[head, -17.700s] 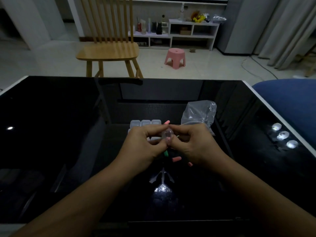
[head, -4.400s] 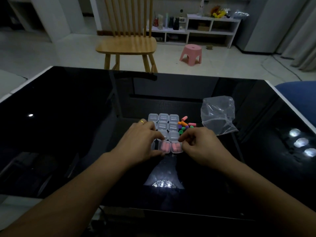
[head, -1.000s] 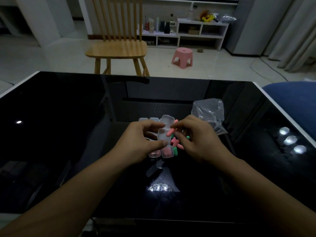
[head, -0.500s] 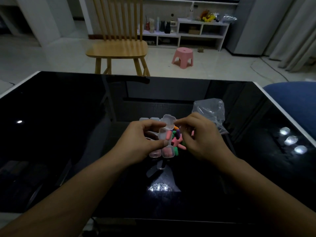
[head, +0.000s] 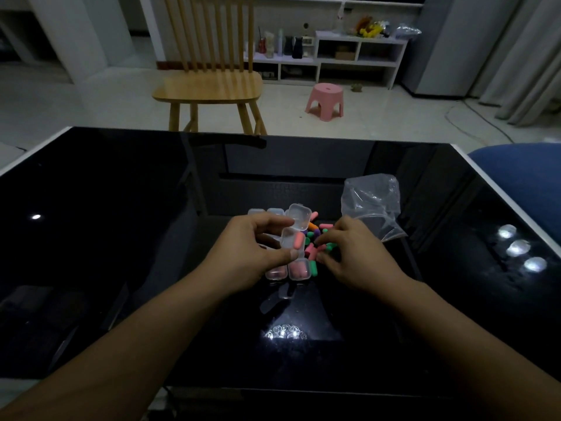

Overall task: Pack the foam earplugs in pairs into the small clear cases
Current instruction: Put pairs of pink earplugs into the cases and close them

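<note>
My left hand point(head: 252, 250) grips a small clear case point(head: 291, 241) with its lid point(head: 299, 216) flipped up; one pink earplug point(head: 299, 240) lies inside. My right hand point(head: 353, 253) hovers over the pile of loose earplugs point(head: 318, 238), pink, green, orange and purple, its fingers curled down into them; whether it pinches one I cannot tell. Two shut cases with pink earplugs point(head: 299, 269) sit at the near edge of the group. More clear cases point(head: 267, 212) show behind my left hand.
A crumpled clear plastic bag point(head: 372, 202) lies right of the pile on the black glossy table point(head: 121, 238). A wooden chair point(head: 209, 86) and a pink stool point(head: 325, 97) stand beyond the far edge. A blue seat point(head: 522, 171) is at the right.
My right hand has let the pink earplug into the open case and dropped from the case down to the loose pile. My left hand still holds the case.
</note>
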